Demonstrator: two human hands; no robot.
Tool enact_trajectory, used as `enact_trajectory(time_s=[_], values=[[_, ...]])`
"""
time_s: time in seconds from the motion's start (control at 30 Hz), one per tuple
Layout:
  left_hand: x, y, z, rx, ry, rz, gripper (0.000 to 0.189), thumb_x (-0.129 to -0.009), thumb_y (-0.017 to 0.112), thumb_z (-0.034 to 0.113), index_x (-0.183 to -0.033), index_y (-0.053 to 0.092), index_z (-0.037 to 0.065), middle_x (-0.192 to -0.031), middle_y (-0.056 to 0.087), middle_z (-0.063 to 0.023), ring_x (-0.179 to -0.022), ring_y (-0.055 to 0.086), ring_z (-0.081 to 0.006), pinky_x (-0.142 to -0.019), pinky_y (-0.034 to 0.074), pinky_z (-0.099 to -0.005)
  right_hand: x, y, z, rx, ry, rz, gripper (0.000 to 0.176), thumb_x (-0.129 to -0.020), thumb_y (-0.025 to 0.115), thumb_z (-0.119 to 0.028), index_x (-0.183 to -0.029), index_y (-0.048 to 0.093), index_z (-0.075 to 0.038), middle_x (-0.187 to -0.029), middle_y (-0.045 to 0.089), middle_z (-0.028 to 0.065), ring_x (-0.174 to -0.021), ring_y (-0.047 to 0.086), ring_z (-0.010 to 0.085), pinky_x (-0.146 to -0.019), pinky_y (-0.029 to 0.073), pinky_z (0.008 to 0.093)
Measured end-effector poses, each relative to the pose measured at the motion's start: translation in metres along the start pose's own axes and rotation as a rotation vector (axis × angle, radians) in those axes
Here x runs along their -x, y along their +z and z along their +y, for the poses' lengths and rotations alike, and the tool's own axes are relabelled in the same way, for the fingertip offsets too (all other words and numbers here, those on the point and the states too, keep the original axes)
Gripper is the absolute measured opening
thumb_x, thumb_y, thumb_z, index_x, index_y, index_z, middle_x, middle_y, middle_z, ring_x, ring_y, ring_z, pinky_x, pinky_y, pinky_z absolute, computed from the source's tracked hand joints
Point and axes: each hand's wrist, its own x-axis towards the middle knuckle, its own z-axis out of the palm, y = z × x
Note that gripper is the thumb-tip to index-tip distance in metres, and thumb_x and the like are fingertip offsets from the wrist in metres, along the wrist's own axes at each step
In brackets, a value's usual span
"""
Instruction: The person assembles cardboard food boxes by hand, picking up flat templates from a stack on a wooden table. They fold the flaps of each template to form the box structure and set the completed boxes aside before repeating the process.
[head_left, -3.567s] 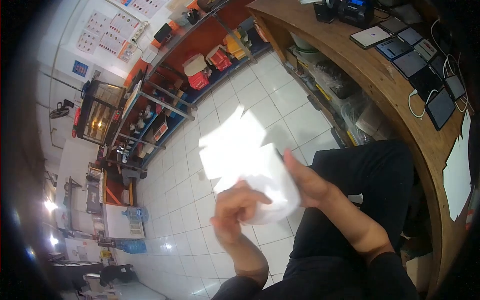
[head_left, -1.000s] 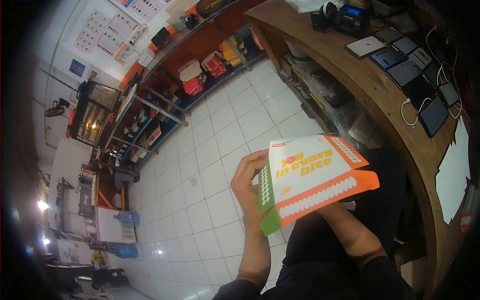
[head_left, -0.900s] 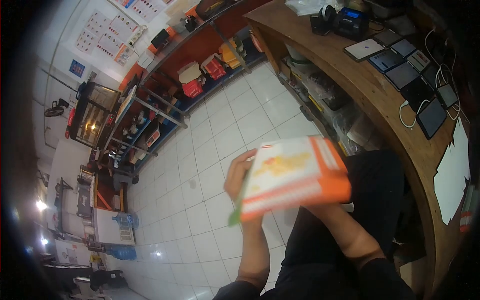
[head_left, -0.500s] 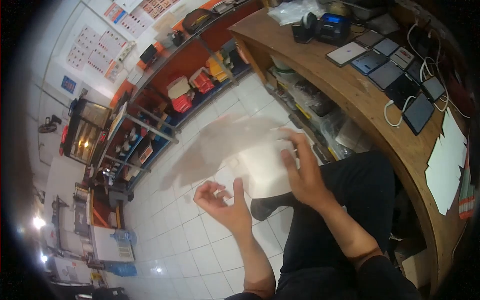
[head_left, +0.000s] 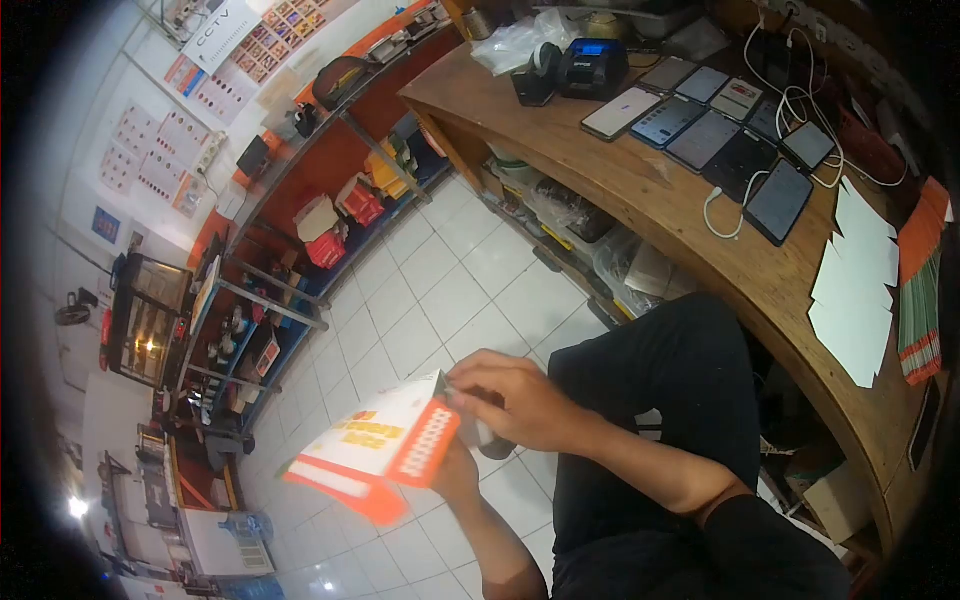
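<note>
A white and orange printed card sheet (head_left: 385, 435), folded along some edges, is held above the tiled floor. My right hand (head_left: 515, 400) pinches its upper right corner between thumb and fingers. Behind and below the sheet is my left hand (head_left: 457, 472), its fingers mostly hidden by the sheet and my right hand. On the wooden desk (head_left: 640, 180) to the right lie a stack of white cut sheets (head_left: 858, 285) and a pile of orange and green printed sheets (head_left: 922, 285).
Several phones (head_left: 705, 138) with white cables lie on the desk, beside a dark device with a blue screen (head_left: 593, 68) and a plastic bag (head_left: 525, 42). A metal shelf (head_left: 270, 275) with red and yellow packs stands at the left. My knee is near the desk edge.
The blurred pale sheet now shows its printed orange side. My hands have come together at it, the right one now pinching its corner. The view has shifted to the right.
</note>
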Motion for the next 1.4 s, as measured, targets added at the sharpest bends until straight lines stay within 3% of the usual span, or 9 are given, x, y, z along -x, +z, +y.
enact_trajectory(time_s=[0.1, 0.47, 0.73, 0.9, 1.03, 1.13, 1.23, 1.3, 1.4], values=[[0.002, -0.010, -0.001, -0.028, -0.202, -0.101, 0.028, -0.092, 0.071, 0.009, -0.117, 0.064, -0.002, -0.109, 0.068, -0.0098, -0.100, 0.064, -0.0175, -0.085, 0.053, -0.0341, 0.004, 0.003, 0.010, 0.018, -0.002, 0.048, 0.018, -0.096, 0.063, -0.010, -0.103, 0.067, 0.006, -0.106, 0.065, 0.0123, -0.086, 0.064, 0.0176, -0.073, 0.050, 0.0296], [-0.019, -0.020, 0.006, 0.204, -0.434, -0.076, 0.037, -0.088, 0.077, 0.011, -0.120, 0.062, -0.001, -0.114, 0.064, -0.0079, -0.105, 0.059, -0.0168, -0.093, 0.051, -0.0329, -0.001, -0.001, 0.011, -0.071, -0.055, -0.054, 0.018, -0.094, 0.064, -0.010, -0.099, 0.070, 0.006, -0.095, 0.064, 0.0127, -0.084, 0.063, 0.0221, -0.075, 0.049, 0.0324], [-0.013, -0.021, -0.014, 0.167, -0.243, -0.057, 0.033, -0.084, 0.077, 0.001, -0.114, 0.065, -0.002, -0.107, 0.067, -0.0070, -0.095, 0.061, -0.0147, -0.079, 0.053, -0.0302, 0.002, 0.008, 0.015, 0.125, -0.131, 0.028, 0.013, -0.090, 0.068, -0.008, -0.096, 0.072, 0.003, -0.087, 0.065, 0.0142, -0.076, 0.063, 0.0260, -0.070, 0.049, 0.0334], [-0.020, -0.052, -0.034, -0.051, -0.261, -0.370, 0.039, -0.087, 0.077, 0.008, -0.121, 0.062, -0.002, -0.113, 0.064, -0.0091, -0.098, 0.061, -0.0182, -0.085, 0.055, -0.0352, 0.000, 0.006, 0.018, 0.118, -0.116, 0.052, 0.011, -0.085, 0.072, -0.009, -0.081, 0.071, 0.001, -0.094, 0.065, 0.0132, -0.083, 0.063, 0.0279, -0.076, 0.050, 0.0356], [-0.021, -0.036, -0.008, 0.036, -0.446, -0.324, 0.034, -0.090, 0.070, 0.007, -0.121, 0.061, -0.004, -0.114, 0.064, -0.0102, -0.102, 0.062, -0.0202, -0.087, 0.054, -0.0360, 0.001, 0.014, 0.019, 0.145, -0.105, 0.180, 0.008, -0.083, 0.073, -0.008, -0.084, 0.070, -0.001, -0.110, 0.064, 0.0143, -0.093, 0.064, 0.0288, -0.084, 0.051, 0.0356], [-0.017, -0.023, -0.011, 0.176, -0.461, -0.305, 0.034, -0.092, 0.067, 0.006, -0.123, 0.059, -0.004, -0.115, 0.063, -0.0113, -0.106, 0.060, -0.0206, -0.093, 0.051, -0.0357, 0.000, 0.017, 0.027, 0.088, -0.090, 0.203, 0.018, -0.087, 0.069, -0.005, -0.104, 0.067, -0.001, -0.124, 0.060, 0.0153, -0.105, 0.064, 0.0261, -0.093, 0.050, 0.0356], [-0.026, -0.002, 0.012, 0.192, -0.312, -0.302, 0.035, -0.091, 0.067, 0.007, -0.123, 0.057, -0.002, -0.120, 0.058, -0.0106, -0.111, 0.056, -0.0192, -0.094, 0.048, -0.0336, -0.004, 0.014, 0.035, -0.269, 0.129, 0.213, 0.026, -0.095, 0.060, -0.006, -0.120, 0.057, 0.000, -0.125, 0.060, 0.0157, -0.111, 0.062, 0.0239, -0.097, 0.049, 0.0368], [-0.028, -0.002, 0.001, 0.070, -0.145, -0.193, 0.032, -0.095, 0.063, 0.013, -0.121, 0.053, -0.003, -0.121, 0.054, -0.0115, -0.113, 0.054, -0.0210, -0.093, 0.048, -0.0334, -0.009, 0.000, 0.036, -0.191, 0.123, 0.169, 0.022, -0.098, 0.051, -0.008, -0.117, 0.052, 0.004, -0.116, 0.064, 0.0221, -0.110, 0.063, 0.0366, -0.095, 0.049, 0.0401], [-0.031, -0.004, -0.012, -0.153, -0.221, 0.179, 0.047, -0.101, 0.058, 0.031, -0.130, 0.042, -0.002, -0.127, 0.051, -0.0140, -0.117, 0.053, -0.0247, -0.099, 0.045, -0.0353, -0.008, -0.006, 0.034, -0.099, 0.169, 0.126, 0.025, -0.099, 0.050, -0.009, -0.120, 0.052, 0.004, -0.111, 0.066, 0.0212, -0.103, 0.065, 0.0344, -0.090, 0.050, 0.0389]])
